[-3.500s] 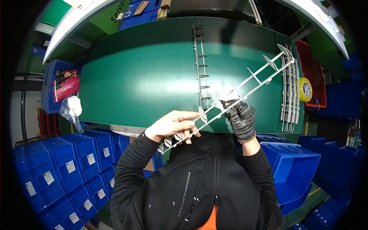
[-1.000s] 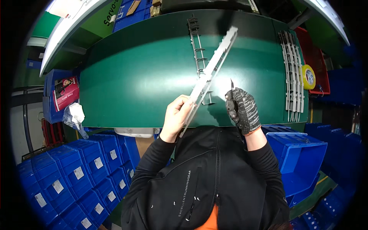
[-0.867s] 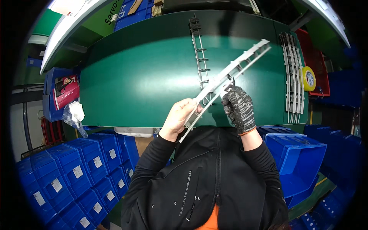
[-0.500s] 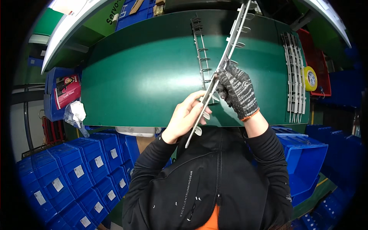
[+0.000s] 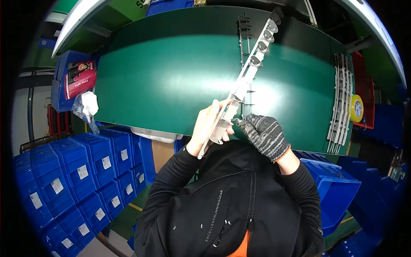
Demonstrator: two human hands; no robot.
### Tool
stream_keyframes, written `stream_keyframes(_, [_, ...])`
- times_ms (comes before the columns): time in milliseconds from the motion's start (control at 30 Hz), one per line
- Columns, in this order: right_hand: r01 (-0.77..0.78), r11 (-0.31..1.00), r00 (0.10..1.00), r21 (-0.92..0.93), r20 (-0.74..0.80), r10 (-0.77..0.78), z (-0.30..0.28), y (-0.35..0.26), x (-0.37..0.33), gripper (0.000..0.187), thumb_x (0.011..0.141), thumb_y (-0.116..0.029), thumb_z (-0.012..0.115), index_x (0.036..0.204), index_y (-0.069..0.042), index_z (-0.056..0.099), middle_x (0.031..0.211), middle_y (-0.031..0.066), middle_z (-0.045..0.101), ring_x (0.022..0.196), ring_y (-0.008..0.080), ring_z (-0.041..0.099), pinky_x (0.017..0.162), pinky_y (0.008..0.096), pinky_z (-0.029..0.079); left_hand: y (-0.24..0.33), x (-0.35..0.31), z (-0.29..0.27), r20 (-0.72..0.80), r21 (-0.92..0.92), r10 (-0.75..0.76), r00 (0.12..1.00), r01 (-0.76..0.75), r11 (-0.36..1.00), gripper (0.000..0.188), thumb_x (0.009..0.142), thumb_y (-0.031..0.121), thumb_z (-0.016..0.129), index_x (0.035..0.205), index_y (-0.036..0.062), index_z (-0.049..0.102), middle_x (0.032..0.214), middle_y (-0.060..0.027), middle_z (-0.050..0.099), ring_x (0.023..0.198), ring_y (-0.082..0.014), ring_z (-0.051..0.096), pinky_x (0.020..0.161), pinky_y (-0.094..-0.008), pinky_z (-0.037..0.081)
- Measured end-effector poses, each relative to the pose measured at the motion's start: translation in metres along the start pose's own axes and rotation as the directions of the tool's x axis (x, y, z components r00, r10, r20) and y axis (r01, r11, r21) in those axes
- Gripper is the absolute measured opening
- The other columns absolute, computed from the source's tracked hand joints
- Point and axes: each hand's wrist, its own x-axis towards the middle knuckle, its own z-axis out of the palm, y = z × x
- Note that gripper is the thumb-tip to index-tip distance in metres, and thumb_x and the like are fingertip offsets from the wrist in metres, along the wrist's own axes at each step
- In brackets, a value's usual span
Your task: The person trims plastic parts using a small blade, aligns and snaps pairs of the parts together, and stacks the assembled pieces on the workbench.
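Observation:
My bare left hand (image 5: pixel 205 126) is closed around the lower part of a long, narrow silvery metal rail (image 5: pixel 244 81) with rounded tabs along its side. The rail slants from near my chest up over the table toward the far right. In a grey-black knitted glove with an orange cuff, my right hand (image 5: pixel 267 135) is beside the rail's lower part. Its thumb and finger are pressed together at the rail's edge; what is between them is too small to make out. Behind the held rail, a similar tabbed rail (image 5: pixel 245 43) lies on the table, partly hidden.
Several more rails (image 5: pixel 340 103) lie side by side at the right of the green table (image 5: pixel 162 81), next to a yellow tape roll (image 5: pixel 356 108). A red packet (image 5: pixel 81 79) and white crumpled plastic (image 5: pixel 89 104) sit at the left. Blue bins (image 5: pixel 81 165) stand stacked below.
The held rail has turned so its rounded tabs face up more, and its far end is now in view. My right hand has let go of its middle and moved down toward me.

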Motion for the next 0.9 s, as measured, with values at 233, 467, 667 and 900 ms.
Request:
stream_keyframes(233, [-0.164, 0.980, 0.981, -0.114, -0.121, 0.150, 0.013, 0.053, 0.022, 0.026, 0.085, -0.027, 0.051, 0.090, -0.005, 0.062, 0.076, 0.0147, 0.059, 0.072, 0.0293, 0.058, 0.066, 0.0396, 0.046, -0.010, 0.007, -0.018, -0.013, -0.069, 0.025, 1.000, -0.025, 0.997, 0.059, 0.092, 0.048, 0.033, 0.124, -0.0004, 0.043, 0.060, -0.0109, 0.055, 0.041, -0.0141, 0.053, 0.039, -0.0231, 0.044])
stream_keyframes(467, [-0.373, 0.722, 0.897, -0.583, -0.030, 0.440, 0.043, 0.066, 0.059, 0.047, 0.074, -0.042, 0.061, 0.103, -0.007, 0.058, 0.112, 0.0146, 0.051, 0.105, 0.0289, 0.048, 0.082, 0.0395, 0.047, -0.065, 0.038, -0.078, -0.228, 0.081, 0.092, 0.969, -0.075, 0.994, 0.041, 0.092, 0.034, 0.043, 0.118, 0.0021, 0.045, 0.059, -0.0123, 0.057, 0.040, -0.0179, 0.054, 0.040, -0.0261, 0.046])
stream_keyframes(667, [-0.362, 0.672, 0.890, -0.646, -0.025, 0.455, 0.034, 0.078, 0.037, 0.038, 0.072, -0.030, 0.059, 0.102, -0.007, 0.059, 0.109, 0.0141, 0.051, 0.103, 0.0295, 0.049, 0.080, 0.0393, 0.048, -0.076, 0.054, -0.080, 0.050, 0.346, -0.068, 0.996, 0.046, 0.937, 0.036, 0.093, 0.017, 0.040, 0.125, 0.0016, 0.042, 0.078, -0.0102, 0.062, 0.063, -0.0170, 0.062, 0.057, -0.0266, 0.052])
stream_keyframes(900, [-0.158, 0.836, 0.969, -0.525, -0.247, 0.027, 0.010, 0.067, -0.022, 0.027, 0.067, -0.022, 0.058, 0.090, -0.008, 0.062, 0.100, 0.0102, 0.055, 0.092, 0.0276, 0.051, 0.073, 0.0370, 0.048, -0.004, 0.085, -0.085, 0.025, 0.775, 0.161, 0.987, -0.121, 0.620, 0.037, 0.088, 0.018, 0.048, 0.119, -0.0012, 0.049, 0.092, -0.0083, 0.063, 0.080, -0.0130, 0.061, 0.066, -0.0245, 0.049])
